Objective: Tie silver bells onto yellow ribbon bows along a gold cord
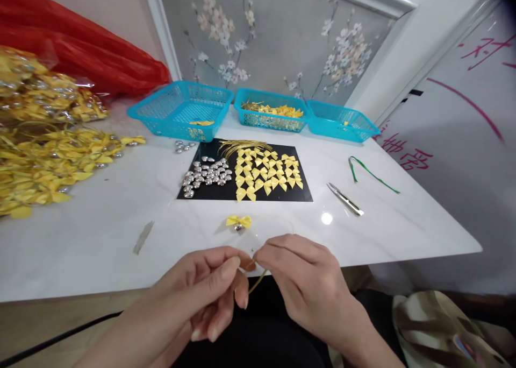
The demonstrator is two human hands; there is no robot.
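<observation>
Both hands meet at the table's front edge. My left hand pinches a thin gold cord between thumb and fingers. My right hand has its fingers pressed together on the same cord, close beside the left fingertips. Just beyond them a yellow bow with a silver bell lies on the white table. On a black mat farther back are silver bells at left, yellow bows at right and a bundle of gold cords along the top.
Blue baskets line the back. Finished-looking bows with bells are heaped at left beside red cloth. Small scissors-like snips and a green string lie at right. A clear strip lies front left.
</observation>
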